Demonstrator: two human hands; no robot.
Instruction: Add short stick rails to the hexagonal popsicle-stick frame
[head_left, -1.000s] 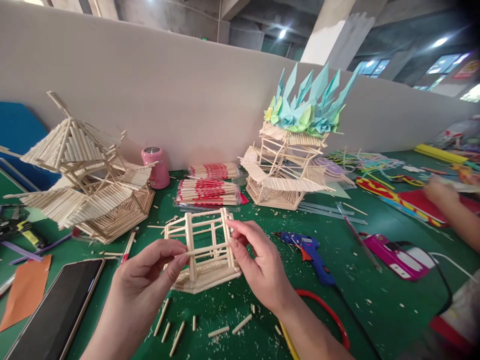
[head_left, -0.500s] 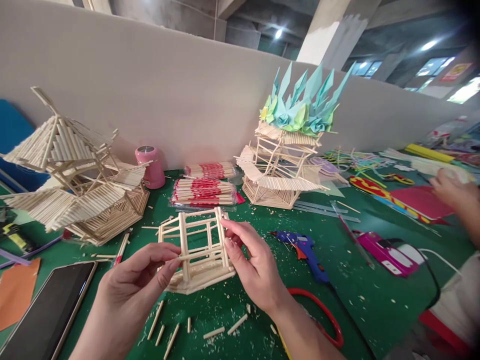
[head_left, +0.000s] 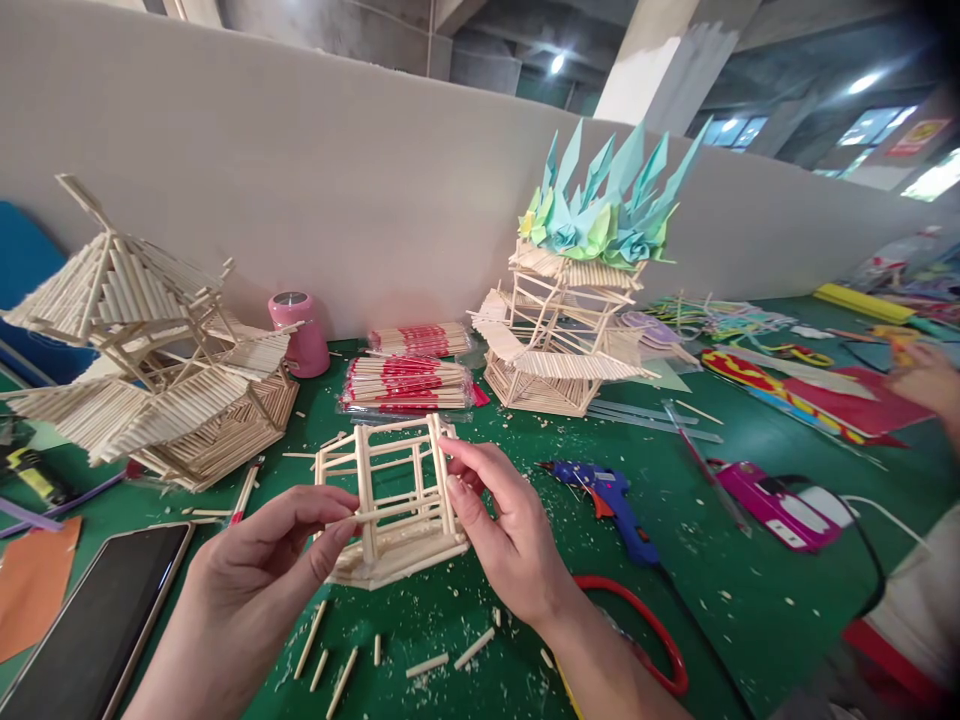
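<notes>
A small open frame of pale wooden sticks stands on the green table in front of me. My left hand is closed in a pinch on the left end of a thin wooden stick, which lies across the front of the frame between two uprights. My right hand grips the frame's right front upright, thumb in front and fingers on its outer side. Several short cut sticks lie scattered below the frame.
A blue glue gun and red-handled tool lie right; a phone lies left. Two stick pavilions, bagged sticks and a pink bottle stand behind. A co-worker's hand is far right.
My hands and the frame have barely moved. At the far right, the co-worker's hand has moved away from the pale strip, which now lies on the red sheet.
</notes>
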